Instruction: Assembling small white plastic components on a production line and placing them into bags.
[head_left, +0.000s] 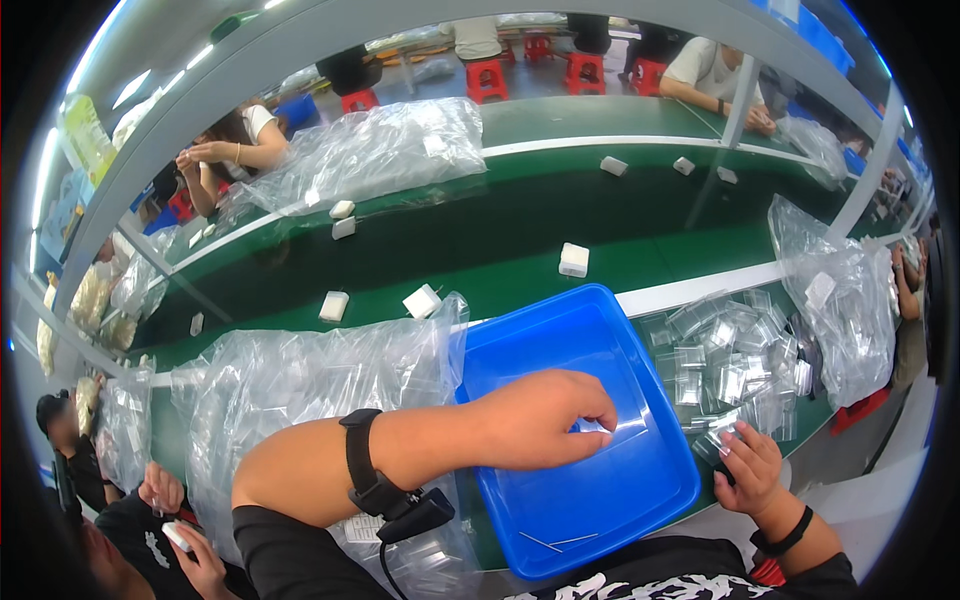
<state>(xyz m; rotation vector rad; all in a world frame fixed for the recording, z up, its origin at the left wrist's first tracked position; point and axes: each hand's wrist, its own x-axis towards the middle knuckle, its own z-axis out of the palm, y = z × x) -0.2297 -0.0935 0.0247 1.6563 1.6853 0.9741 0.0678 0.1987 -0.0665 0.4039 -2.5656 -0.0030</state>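
Clear plastic pieces (740,368) lie in a loose heap on the green table, just to the right of a blue tray (655,490), with the person's right hand (750,468) at the near edge of the heap. Near the tray's closest end, two thin metallic pins (575,541) rest on its floor. The right hand is partly spread, thumb well apart from the fingers, its fingertips touching the nearest pieces; no piece shows pinched in it. The left hand (570,420) reaches across from the left and hangs over the tray, fingers curled, with a small gap between thumb and forefinger; its palm side is hidden, so I cannot tell whether it has hold of anything. A black strap with a small device (372,470) circles the left forearm, and a dark band (787,535) the right wrist. At the lower left, a co-worker's hand (205,565) holds a small white piece (177,537). Left of the tray spreads a large clear bag (310,375); another clear bag (838,315) stands beyond the heap at the right. Farther off, white blocks (573,260) sit scattered along a dark green belt (480,235). Across it lie more plastic sheeting (390,150) and, beyond, red stools (487,80) with seated people.
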